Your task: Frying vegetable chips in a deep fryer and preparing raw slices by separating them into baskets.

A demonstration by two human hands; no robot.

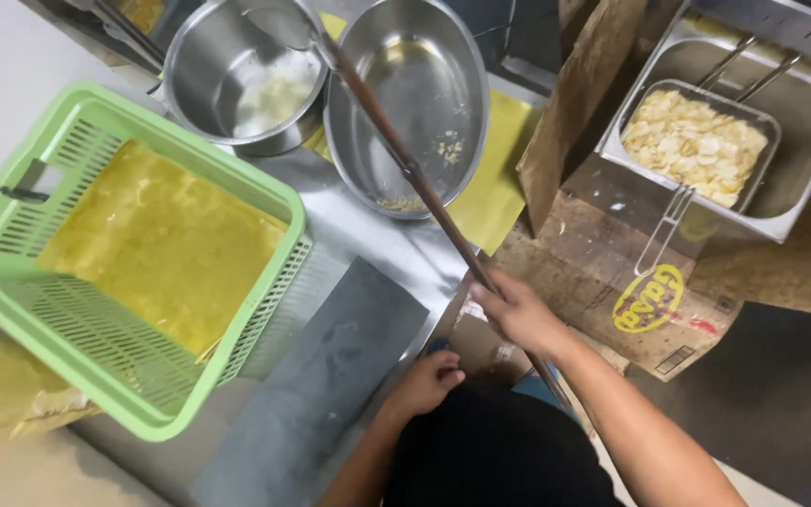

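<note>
My right hand (516, 308) grips a long brown wooden handle (396, 150) that slants up to a metal scoop (274, 23) resting over a round steel pot (237, 80). The pot holds some pale slices. Beside it sits an oval steel bowl (415, 94) with a few crumbs inside. My left hand (427, 380) is curled low against my dark clothing, with something blue under it; whether it holds that is unclear.
A green plastic basket (77, 366) lined with yellow oily paper stands at left. A grey slab (330, 366) lies on the steel counter. At right, a steel fryer pan (800, 122) holds a wire basket (696, 141) of pale chips. Cardboard (603, 263) lies beneath.
</note>
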